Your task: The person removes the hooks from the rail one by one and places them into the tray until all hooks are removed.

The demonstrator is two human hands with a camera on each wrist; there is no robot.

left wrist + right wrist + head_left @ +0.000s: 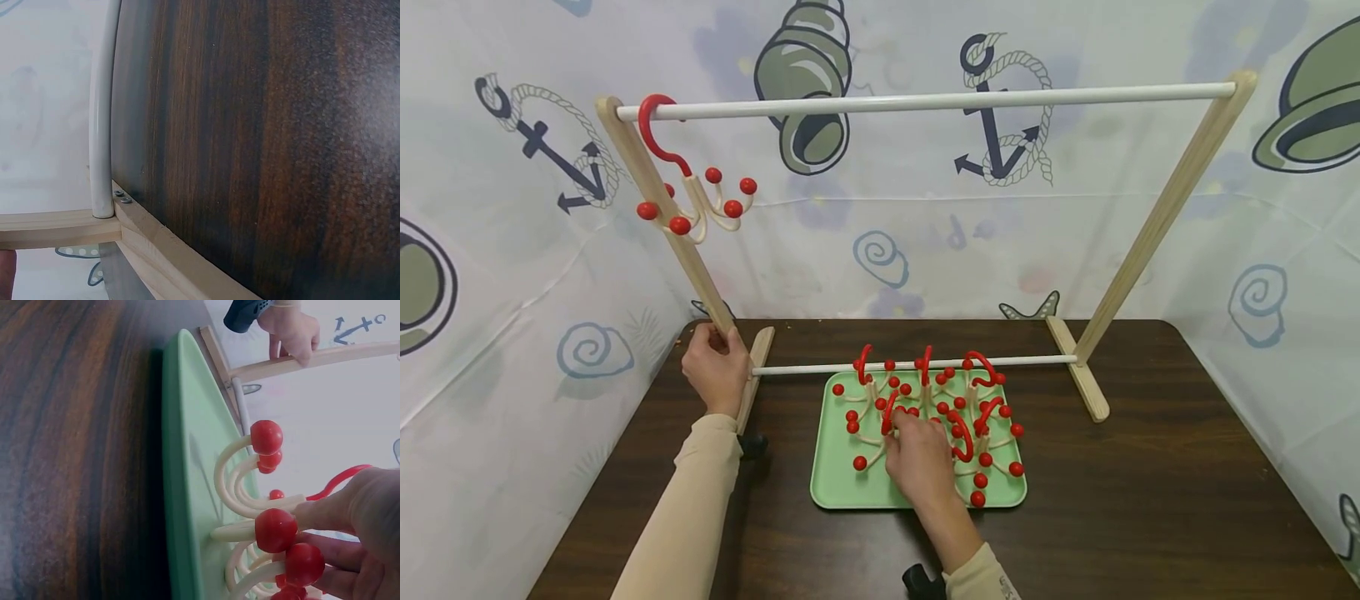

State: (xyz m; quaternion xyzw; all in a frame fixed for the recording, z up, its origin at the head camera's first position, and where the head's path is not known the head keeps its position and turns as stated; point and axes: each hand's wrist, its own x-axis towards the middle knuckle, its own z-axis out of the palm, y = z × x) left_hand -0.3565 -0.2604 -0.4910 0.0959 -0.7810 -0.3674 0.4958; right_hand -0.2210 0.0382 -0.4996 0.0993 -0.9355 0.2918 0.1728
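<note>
My left hand (718,371) grips the lower part of the rack's left wooden post (700,283), just above its foot. Over the green tray (829,487), my right hand (922,462) pinches the upper stem of a cream, several-armed hook hanger (287,503), below its red hook (889,412). Red balls tip its curved arms, which are low over the tray in the right wrist view. Several similar hangers crowd the tray around my fingers. Another hook hanger (679,162) hangs from the left end of the white top rod (925,103).
A white lower rod (805,369) runs just behind the tray, between the rack's feet. The right wooden post (1165,217) leans outward to its foot (1090,387) on the dark wood table (1187,492). A patterned cloth (910,250) stands behind.
</note>
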